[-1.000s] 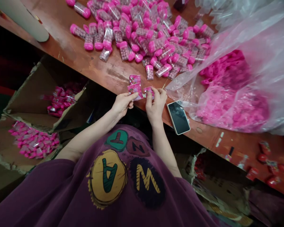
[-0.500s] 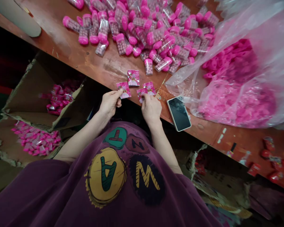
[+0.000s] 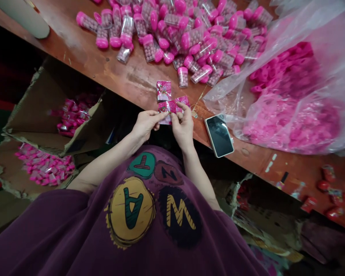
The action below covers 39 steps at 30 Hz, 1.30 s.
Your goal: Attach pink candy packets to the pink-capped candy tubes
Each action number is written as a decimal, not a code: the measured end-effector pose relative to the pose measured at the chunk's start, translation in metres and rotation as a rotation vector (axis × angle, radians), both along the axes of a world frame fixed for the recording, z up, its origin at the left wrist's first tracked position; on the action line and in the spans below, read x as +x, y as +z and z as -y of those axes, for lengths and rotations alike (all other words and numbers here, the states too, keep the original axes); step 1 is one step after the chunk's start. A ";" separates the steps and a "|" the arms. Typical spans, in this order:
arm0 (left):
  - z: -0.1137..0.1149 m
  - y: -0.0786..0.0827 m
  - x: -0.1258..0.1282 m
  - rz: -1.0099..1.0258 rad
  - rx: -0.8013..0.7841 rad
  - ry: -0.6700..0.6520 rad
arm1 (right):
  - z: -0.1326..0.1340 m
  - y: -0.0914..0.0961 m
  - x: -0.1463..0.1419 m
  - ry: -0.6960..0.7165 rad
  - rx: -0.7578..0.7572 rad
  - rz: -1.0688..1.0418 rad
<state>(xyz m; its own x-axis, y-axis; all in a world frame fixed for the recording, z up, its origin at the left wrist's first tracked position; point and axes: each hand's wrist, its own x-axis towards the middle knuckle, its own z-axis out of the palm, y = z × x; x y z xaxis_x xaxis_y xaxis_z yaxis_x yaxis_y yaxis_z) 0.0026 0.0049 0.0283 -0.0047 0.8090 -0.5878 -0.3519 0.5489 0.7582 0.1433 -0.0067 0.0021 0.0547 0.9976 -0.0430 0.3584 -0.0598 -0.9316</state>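
My left hand (image 3: 146,124) pinches a small pink printed packet (image 3: 165,107) at the table's front edge. My right hand (image 3: 184,128) meets it from the other side, its thumb at the packet's edge and its index finger reaching over another pink packet (image 3: 183,101). How many packets lie between the fingertips is hidden. Just beyond them on the table sits a further pink packet (image 3: 163,90), possibly the top of a small stack.
Clear tubes of pink balls with pink caps (image 3: 182,76) are heaped at the back. Right of my hands lie a phone (image 3: 219,135) and a plastic bag of pink parts (image 3: 293,122). Cardboard boxes (image 3: 28,115) with pink items stand lower left; red wrapped pieces (image 3: 329,186) lie far right.
My left hand has moved right with its packet, up to my right hand. The right hand's index finger has lifted and stretched forward. The view has shifted slightly.
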 end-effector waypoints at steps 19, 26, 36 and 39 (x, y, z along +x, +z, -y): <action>0.003 0.013 -0.017 0.200 -0.001 0.018 | -0.008 0.013 -0.015 0.092 0.015 -0.071; -0.009 0.010 -0.012 0.179 -0.006 0.004 | -0.016 0.006 -0.018 0.015 -0.002 -0.269; -0.026 0.003 -0.054 -0.003 -0.012 0.282 | -0.041 0.017 -0.030 0.177 -0.044 0.148; -0.026 0.004 -0.072 -0.096 0.027 0.441 | -0.053 0.020 -0.064 0.311 -0.024 0.270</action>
<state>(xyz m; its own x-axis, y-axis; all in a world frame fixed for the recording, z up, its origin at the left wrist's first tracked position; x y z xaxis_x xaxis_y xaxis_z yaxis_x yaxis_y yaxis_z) -0.0697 0.0312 0.0327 -0.4056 0.7326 -0.5466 -0.4751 0.3418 0.8108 0.0797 0.0460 0.0223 -0.2371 0.9671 -0.0918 0.5943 0.0696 -0.8012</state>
